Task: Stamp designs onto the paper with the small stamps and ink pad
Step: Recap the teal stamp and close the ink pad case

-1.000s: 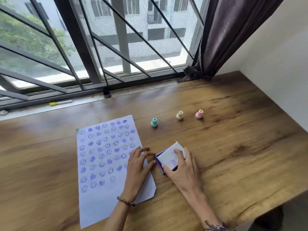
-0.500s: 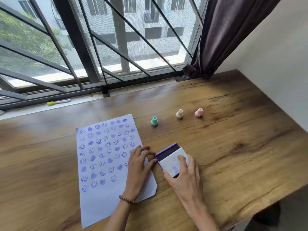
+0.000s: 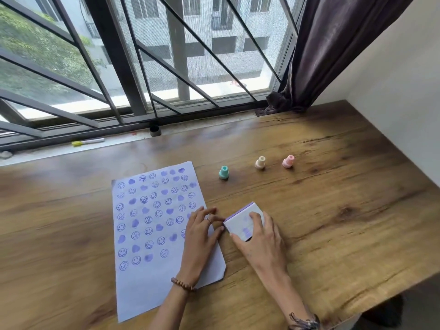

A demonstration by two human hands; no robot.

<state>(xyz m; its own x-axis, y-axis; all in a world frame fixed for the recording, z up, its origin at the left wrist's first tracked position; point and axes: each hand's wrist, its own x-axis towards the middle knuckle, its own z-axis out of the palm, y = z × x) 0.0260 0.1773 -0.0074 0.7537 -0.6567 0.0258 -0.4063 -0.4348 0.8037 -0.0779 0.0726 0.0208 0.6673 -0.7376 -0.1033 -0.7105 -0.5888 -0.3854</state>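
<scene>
Right hand (image 3: 259, 244) clamps the ink pad (image 3: 242, 222) (lid down) just right of the paper (image 3: 152, 234); left hand (image 3: 200, 236) rests flat, fingers spread, on its edge.

Hands (image 3: 258, 244) on ink pad (image 3: 242, 221)

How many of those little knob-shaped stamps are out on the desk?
3, standing in a loose row beyond the hands: a teal plastic stamp nearest the stamped paper sheet, a cream stamp in the middle, a pink stamp furthest right. Neither hand visibly holds another.
</scene>
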